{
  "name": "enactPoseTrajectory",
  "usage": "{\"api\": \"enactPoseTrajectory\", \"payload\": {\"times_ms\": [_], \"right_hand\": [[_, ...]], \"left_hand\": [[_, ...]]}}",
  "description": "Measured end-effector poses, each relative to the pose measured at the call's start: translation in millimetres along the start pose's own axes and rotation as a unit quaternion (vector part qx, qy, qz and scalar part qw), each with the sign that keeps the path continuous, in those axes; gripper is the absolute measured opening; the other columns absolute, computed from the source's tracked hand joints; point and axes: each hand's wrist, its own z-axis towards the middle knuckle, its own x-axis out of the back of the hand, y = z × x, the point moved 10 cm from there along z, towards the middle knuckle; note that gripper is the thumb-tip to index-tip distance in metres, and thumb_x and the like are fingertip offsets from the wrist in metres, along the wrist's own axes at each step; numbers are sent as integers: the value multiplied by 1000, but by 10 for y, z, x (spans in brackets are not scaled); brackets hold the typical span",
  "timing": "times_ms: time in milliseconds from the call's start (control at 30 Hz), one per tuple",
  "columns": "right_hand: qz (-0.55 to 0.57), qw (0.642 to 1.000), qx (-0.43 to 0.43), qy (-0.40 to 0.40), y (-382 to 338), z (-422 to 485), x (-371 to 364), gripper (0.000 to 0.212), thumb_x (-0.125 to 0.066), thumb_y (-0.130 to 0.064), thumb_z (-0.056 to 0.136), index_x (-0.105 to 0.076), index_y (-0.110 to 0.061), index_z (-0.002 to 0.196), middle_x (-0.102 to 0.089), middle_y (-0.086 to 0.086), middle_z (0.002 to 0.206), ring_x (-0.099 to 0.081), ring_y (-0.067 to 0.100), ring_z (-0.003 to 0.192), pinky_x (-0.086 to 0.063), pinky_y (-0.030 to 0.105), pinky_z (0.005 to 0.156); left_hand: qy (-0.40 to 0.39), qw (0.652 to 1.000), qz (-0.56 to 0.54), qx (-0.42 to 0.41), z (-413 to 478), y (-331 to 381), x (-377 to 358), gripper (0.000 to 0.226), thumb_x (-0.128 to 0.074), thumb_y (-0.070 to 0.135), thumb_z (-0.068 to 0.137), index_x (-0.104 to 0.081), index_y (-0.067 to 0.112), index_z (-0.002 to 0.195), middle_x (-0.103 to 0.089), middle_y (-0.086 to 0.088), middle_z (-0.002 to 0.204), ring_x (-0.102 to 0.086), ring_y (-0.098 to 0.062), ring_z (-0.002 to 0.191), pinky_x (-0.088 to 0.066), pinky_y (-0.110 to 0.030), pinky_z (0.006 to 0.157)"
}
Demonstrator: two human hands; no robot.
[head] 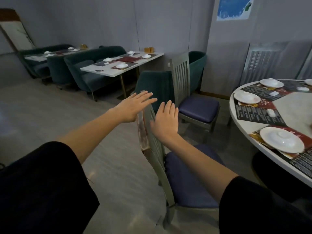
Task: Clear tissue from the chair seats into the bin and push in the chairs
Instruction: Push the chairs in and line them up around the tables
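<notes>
facing table [253, 127], grey blue-cushioned chair [185, 188]

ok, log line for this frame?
left hand: open, over near chair back | right hand: open, beside back | seats: no tissue seen | near chair, far chair: out from table

You are looking at a dim, flat scene with a cool grey cast and only soft shadows. The brightest spots are the white plates [281, 141] on the table [293, 105] at your right, and a pale sheen lies on the floor [91, 173]. Your sleeves [42, 191] sink to near-solid black. The wide lens bends the wall panels [168, 22] and the table rim toward the edges. Your left hand [133, 108] and right hand [166, 122] are slightly motion-blurred, and the far booths [94, 65] look soft.
</notes>
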Motion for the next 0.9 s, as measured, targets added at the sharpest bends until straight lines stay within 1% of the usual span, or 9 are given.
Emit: {"api": "enactPoseTrajectory", "payload": {"times_ms": [133, 233, 400, 533, 600, 667, 767, 833, 900], "right_hand": [[0, 1000, 19, -16, -308, 253, -225, 79, -49, -44, 95, -13, 0, 150, -16, 21, 156, -13, 34, 145, -7, 48, 117], [-34, 998, -11, -48, -425, 427, -398, 79, -50, -46, 93, -18, 1, 148, -30, 22, 149, -30, 36, 137, -17, 50, 115], [-109, 987, -66, -93, -564, 535, -655, 76, -49, -37, 95, -11, 0, 149, -43, 20, 138, -43, 35, 125, -36, 44, 103], [-176, 959, -209, -75, -621, 532, -818, 76, -51, -29, 95, -6, -4, 151, -50, 13, 127, -52, 30, 113, -46, 37, 82], [-202, 926, -317, -48, -644, 445, -830, 71, -61, -27, 89, -26, -7, 148, -58, 12, 112, -58, 32, 97, -46, 40, 74], [-254, 890, -379, 18, -706, 374, -811, 68, -73, -26, 78, -46, -9, 137, -60, 13, 98, -57, 33, 83, -44, 43, 69], [-306, 851, -417, 93, -794, 248, -779, 62, -70, -33, 80, -49, -13, 135, -59, 12, 101, -55, 32, 89, -43, 45, 82], [-311, 832, -442, 121, -847, 175, -756, 64, -72, -33, 79, -49, -14, 136, -58, 10, 108, -54, 30, 98, -40, 45, 95], [-304, 812, -477, 143, -866, 88, -777, 70, -74, -29, 74, -46, -16, 137, -55, 8, 118, -50, 29, 111, -28, 44, 108]], "left_hand": [[-9, 996, 27, -84, 319, -261, -369, 97, -65, -1, 78, -6, 25, 149, -2, -3, 158, 4, -21, 145, -10, -42, 118], [10, 985, 38, -169, 549, -367, -566, 87, -64, 6, 82, -13, 27, 149, -2, -3, 158, 8, -20, 144, -10, -45, 118], [43, 941, 8, -336, 849, -450, -861, 75, -62, 19, 85, -22, 31, 147, -2, -1, 158, 11, -18, 144, 1, -41, 114], [77, 872, -32, -483, 832, -428, -965, 75, -57, 22, 87, -15, 28, 149, -8, 0, 157, 2, -18, 145, -9, -46, 115], [78, 861, -49, -501, 756, -366, -1074, 76, -50, 22, 89, -5, 24, 150, -8, 2, 157, -3, -18, 144, -12, -44, 114], [119, 851, -91, -503, 673, -352, -1111, 76, -54, 24, 87, -11, 21, 149, -22, -1, 154, -22, -20, 140, -22, -46, 110], [192, 819, -169, -513, 623, -395, -1062, 68, -66, 30, 74, -38, 20, 135, -52, -3, 128, -53, -26, 112, -40, -44, 89], [210, 813, -206, -503, 618, -439, -1025, 62, -67, 36, 70, -43, 25, 127, -55, 2, 114, -54, -24, 102, -38, -43, 85], [230, 813, -236, -480, 597, -493, -1021, 61, -69, 42, 70, -46, 30, 124, -53, 5, 109, -50, -22, 103, -33, -45, 93]]}}
